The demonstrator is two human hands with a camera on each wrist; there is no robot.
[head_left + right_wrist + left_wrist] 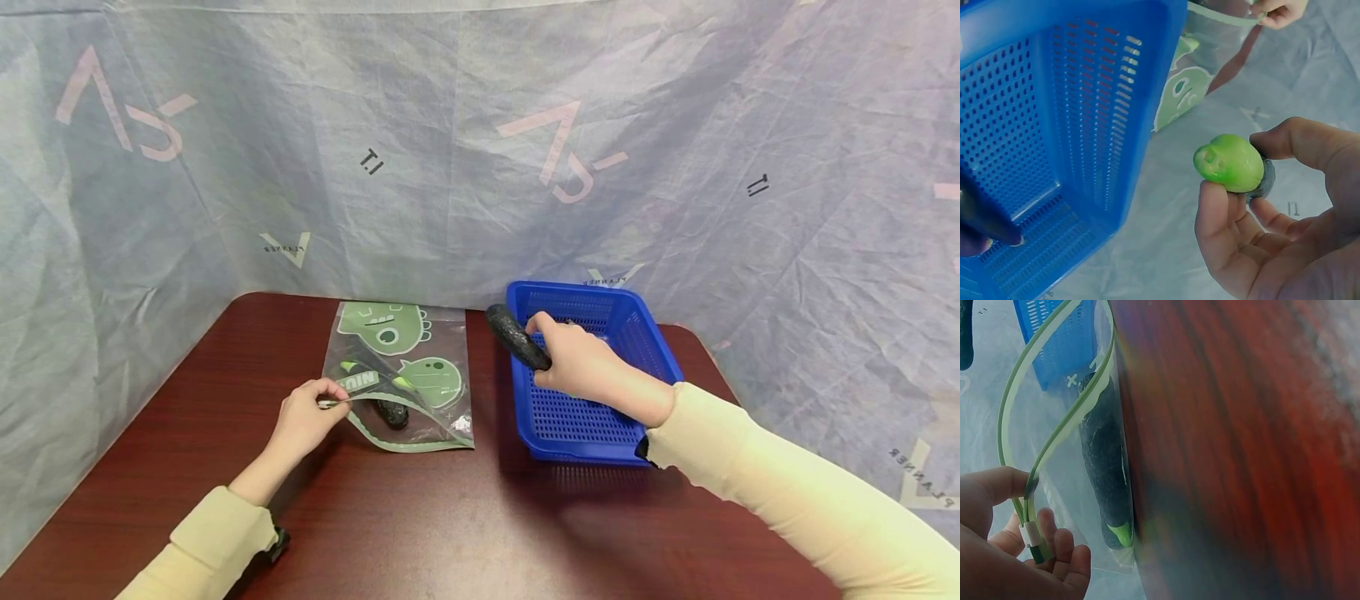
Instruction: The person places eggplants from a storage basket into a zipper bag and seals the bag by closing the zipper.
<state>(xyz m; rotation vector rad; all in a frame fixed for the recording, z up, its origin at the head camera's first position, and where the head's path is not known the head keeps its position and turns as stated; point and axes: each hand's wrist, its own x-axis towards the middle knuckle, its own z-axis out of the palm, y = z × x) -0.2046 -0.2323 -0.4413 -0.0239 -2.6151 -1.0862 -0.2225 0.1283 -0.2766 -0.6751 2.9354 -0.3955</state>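
Brn tbl, blk grn-ended veg

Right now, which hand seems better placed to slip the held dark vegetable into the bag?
Probably the right hand, since it grips the dark vegetable. The left hand is busy pinching the edge of the clear bag, which gapes open.
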